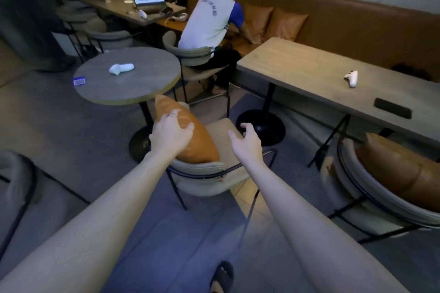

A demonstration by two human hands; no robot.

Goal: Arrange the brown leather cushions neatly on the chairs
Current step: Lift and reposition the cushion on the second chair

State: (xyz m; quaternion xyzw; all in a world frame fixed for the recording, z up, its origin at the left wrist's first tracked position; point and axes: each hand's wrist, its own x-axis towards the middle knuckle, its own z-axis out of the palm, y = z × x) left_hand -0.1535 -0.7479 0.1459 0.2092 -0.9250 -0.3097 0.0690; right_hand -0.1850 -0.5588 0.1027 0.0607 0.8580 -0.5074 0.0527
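Note:
A brown leather cushion leans upright against the left side of a beige chair in front of me. My left hand rests on the cushion's upper edge, fingers curled over it. My right hand hovers open above the chair seat, to the right of the cushion and not touching it. A second brown cushion lies on the chair at the right. Two more cushions stand on the bench at the back.
A round table with a white controller stands behind the chair. A rectangular table with a controller and a dark phone is at the right. A person sits at the far bench. Another chair edge shows at the left.

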